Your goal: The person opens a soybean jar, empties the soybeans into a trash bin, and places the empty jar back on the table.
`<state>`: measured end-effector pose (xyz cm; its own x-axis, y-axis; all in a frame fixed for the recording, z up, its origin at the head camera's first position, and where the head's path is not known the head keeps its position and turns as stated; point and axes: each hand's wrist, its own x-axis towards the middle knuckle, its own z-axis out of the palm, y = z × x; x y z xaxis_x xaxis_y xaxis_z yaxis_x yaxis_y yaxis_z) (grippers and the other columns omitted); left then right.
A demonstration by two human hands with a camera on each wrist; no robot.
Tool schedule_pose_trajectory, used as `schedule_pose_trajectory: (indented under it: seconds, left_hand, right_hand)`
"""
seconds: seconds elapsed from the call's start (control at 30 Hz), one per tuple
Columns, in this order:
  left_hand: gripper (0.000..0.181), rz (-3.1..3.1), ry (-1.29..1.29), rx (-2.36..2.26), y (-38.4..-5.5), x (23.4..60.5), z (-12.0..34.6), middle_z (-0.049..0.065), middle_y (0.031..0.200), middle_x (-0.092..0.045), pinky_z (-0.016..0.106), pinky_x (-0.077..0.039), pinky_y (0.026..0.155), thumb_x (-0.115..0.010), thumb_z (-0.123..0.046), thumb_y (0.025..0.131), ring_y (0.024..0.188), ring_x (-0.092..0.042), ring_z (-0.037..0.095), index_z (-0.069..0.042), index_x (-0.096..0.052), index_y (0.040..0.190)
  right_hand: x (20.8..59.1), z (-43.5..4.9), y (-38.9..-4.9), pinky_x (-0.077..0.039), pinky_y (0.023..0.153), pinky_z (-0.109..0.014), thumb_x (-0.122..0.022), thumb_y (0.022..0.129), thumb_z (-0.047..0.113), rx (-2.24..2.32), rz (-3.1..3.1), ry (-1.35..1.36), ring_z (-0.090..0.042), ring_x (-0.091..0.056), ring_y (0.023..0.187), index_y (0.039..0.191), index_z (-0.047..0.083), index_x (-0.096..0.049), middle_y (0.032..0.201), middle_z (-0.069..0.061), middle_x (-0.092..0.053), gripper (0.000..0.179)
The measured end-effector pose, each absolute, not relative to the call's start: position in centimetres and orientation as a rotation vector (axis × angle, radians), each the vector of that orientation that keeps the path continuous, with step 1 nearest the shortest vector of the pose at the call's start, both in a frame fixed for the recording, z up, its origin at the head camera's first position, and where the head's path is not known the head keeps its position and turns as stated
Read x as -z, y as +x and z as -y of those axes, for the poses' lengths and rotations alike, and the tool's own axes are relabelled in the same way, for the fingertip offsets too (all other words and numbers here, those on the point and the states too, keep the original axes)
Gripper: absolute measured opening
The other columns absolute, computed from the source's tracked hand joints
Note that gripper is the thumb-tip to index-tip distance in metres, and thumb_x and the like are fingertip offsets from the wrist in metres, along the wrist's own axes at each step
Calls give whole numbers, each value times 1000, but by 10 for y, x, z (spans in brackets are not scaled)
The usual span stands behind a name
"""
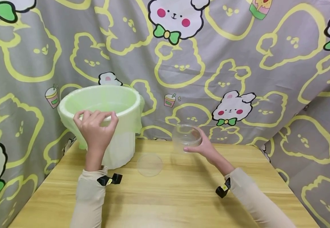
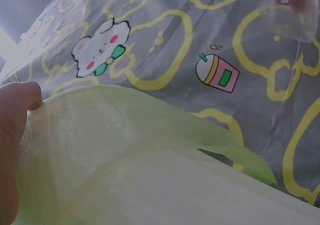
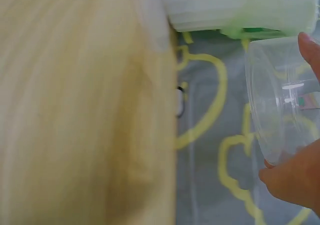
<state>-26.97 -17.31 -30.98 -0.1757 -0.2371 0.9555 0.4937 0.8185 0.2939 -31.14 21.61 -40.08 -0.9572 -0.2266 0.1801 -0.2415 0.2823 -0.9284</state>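
Observation:
A white trash bin (image 1: pixel 122 150) stands at the left back of the table, lined with a pale green garbage bag (image 1: pixel 96 95) folded over its rim. My left hand (image 1: pixel 96 131) grips the near rim, fingers bent over the edge and the bag; in the left wrist view the thumb (image 2: pixel 32 95) lies along the bag's edge. To the right, above the table, my right hand (image 1: pixel 206 147) holds a clear round plastic container (image 1: pixel 186 139) by its side. In the right wrist view the container (image 3: pixel 265 95) is gripped between thumb and fingers.
A clear round lid (image 1: pixel 150 165) lies flat on the wooden table (image 1: pixel 159 199), just right of the bin. Behind the table hangs a grey curtain (image 1: pixel 142 63) with cartoon prints. Each wrist wears a small black camera.

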Motion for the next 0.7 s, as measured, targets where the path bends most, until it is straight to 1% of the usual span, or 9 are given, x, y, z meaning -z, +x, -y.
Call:
schedule_pose_trajectory:
  seconds: [0.07, 0.23, 0.37, 0.43, 0.5, 0.7]
  left_hand:
    - [31, 1622, -203, 655, -270, 310, 173, 17, 66, -70, 55, -29, 108, -65, -28, 91, 75, -54, 39, -5, -79, 77]
    - [25, 1625, -205, 653, -270, 311, 173, 17, 66, -70, 56, -29, 108, -67, -24, 89, 75, -55, 39, -5, -79, 77]
    - [29, 1629, -206, 646, -270, 311, 173, 17, 67, -70, 56, -29, 108, -65, -27, 90, 75, -55, 39, -4, -79, 77]
    - [32, 1631, -207, 641, -270, 311, 173, 17, 67, -70, 56, -29, 108, -64, -29, 91, 75, -55, 39, -4, -78, 77]
    - [33, 1633, -207, 636, -270, 311, 173, 17, 67, -70, 57, -29, 107, -63, -30, 92, 76, -55, 39, -4, -78, 77]
    - [31, 1629, -208, 629, -271, 311, 174, 17, 67, -70, 58, -29, 107, -64, -28, 91, 77, -56, 40, -4, -78, 77]
  right_hand:
    - [409, -213, -310, -42, 112, -47, -93, 72, 15, -1830, 2531, 444, -36, -38, 146, 160, 15, -24, 160, -19, -35, 111]
    - [425, -208, -308, -38, 116, -52, -92, 73, 18, -1858, 2580, 419, -37, -32, 151, 160, 17, -23, 162, -19, -34, 111]
    - [435, -204, -307, -32, 120, -55, -93, 73, 18, -1900, 2592, 418, -38, -29, 152, 160, 16, -24, 162, -21, -32, 111]
    - [439, -202, -307, -30, 121, -55, -93, 72, 18, -1926, 2599, 403, -38, -30, 152, 160, 16, -23, 162, -21, -32, 112]
    - [444, -201, -308, -31, 120, -55, -93, 72, 18, -1929, 2611, 390, -40, -32, 150, 160, 15, -23, 162, -23, -32, 113]
    - [458, -197, -309, -32, 119, -56, -93, 73, 20, -1882, 2670, 350, -43, -36, 148, 160, 11, -22, 161, -24, -35, 113]
